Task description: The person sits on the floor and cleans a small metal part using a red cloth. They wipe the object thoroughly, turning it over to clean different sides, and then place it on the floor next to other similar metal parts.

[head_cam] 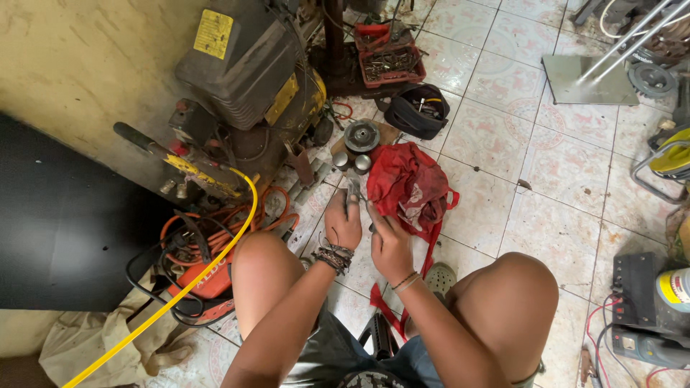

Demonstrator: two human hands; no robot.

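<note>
Seemingly both hands [366,233] grip a small metal part [353,192] beside the red cloth [406,183].

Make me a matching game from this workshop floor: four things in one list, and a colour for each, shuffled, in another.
Things:
1. hose
2. rag
3. tool pouch
4. round metal disc

Colours:
A. black
B. grey
C. yellow
D. red

Pairs: 1-C, 2-D, 3-A, 4-B.

The left hand grips a small metal part; the right hand touches the rag's edge.
</note>
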